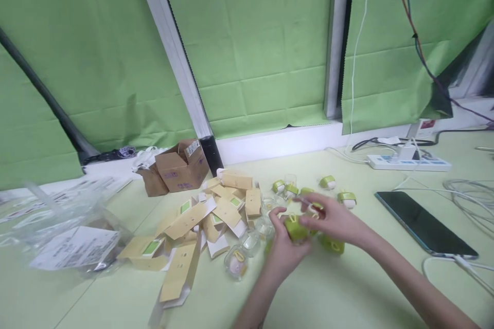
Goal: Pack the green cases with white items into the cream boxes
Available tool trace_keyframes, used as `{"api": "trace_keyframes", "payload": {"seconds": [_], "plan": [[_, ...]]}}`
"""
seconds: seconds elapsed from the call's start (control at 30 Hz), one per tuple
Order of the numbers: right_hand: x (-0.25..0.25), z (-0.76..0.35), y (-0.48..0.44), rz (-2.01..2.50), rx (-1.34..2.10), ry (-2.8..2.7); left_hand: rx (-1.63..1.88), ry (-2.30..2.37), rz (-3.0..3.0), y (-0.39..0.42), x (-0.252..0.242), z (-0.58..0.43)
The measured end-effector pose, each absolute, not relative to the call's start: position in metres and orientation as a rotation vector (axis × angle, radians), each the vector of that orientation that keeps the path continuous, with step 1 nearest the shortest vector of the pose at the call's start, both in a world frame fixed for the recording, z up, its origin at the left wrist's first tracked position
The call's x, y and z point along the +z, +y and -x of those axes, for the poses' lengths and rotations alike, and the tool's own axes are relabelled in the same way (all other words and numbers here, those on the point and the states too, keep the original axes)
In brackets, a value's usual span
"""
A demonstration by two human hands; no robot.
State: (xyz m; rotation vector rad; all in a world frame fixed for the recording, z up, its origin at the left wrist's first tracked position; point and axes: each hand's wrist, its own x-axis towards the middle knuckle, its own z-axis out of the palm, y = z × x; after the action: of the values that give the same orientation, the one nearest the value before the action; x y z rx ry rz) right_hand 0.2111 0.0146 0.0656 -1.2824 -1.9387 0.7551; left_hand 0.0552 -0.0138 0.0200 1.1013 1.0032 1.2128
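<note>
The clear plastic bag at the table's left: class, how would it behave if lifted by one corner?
Crumpled and thin, the clear plastic bag probably flops and sags. The printed sheet inside would likely slide to the low end. It looks light, so a push might skid it.

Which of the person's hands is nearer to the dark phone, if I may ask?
Right. The right hand is left of the phone; the left hand is farther left and lower. Both hold a green piece.
</note>
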Motion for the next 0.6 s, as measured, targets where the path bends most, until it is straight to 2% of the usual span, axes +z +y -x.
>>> {"api": "trace_keyframes", "payload": {"seconds": [0.07,0.3,0.6], "plan": [[0.060,-0.204,0.015,1.182,0.823,-2.026,1.173,1.020,-1.218,-0.008,0.020,-0.057],[0.037,-0.201,0.025,1.138,0.732,-1.941,0.971,1.221,-1.606,0.000,0.013,-0.052],[0.028,-0.209,0.035,1.230,0.654,-1.509,0.935,1.404,-1.764,0.000,0.005,-0.046]]}}
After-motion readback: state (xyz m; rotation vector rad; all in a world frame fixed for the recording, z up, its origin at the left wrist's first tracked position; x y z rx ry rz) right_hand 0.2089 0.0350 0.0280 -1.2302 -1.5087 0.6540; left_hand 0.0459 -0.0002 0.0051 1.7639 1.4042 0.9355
